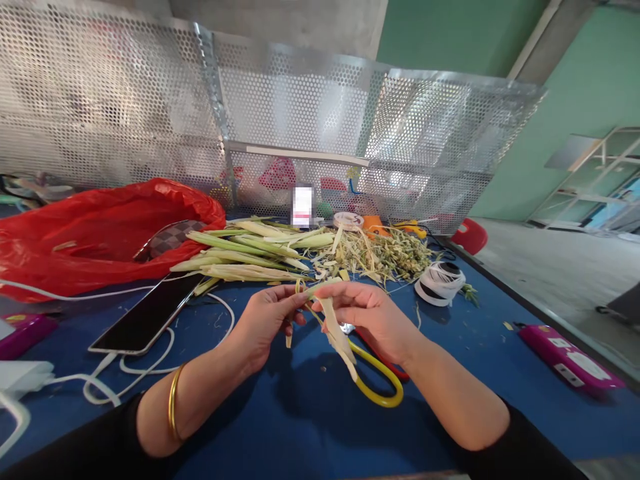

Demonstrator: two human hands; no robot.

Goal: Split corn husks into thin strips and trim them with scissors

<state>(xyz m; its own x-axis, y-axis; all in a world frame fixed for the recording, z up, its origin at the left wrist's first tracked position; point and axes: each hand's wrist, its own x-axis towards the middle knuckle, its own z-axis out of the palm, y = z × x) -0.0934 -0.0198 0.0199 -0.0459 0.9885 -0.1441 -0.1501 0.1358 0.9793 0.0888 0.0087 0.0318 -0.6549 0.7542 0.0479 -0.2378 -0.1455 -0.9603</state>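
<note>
Centre frame: left hand (267,317) and right hand (367,313) both pinch one stalk (320,288), husk (340,340) peeling down. Scissors (377,373) lie beneath, within reach; unpeeled stalks (250,253) piled behind.

Glossy red plastic bag (100,227) is crinkling beside dry, fibrous pale-green stalks (250,257). Matt blue cloth is covering the table (310,427). Perforated metal screen (300,120) is gleaming; the phone's (150,313) glass is shining smooth and black.

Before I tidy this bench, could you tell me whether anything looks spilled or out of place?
Yes: pale trimmings lie strewn over the blue table beside the stacked stalks, and scissors lie under the hands, left hand and right hand, which grip a peeled strip.
</note>
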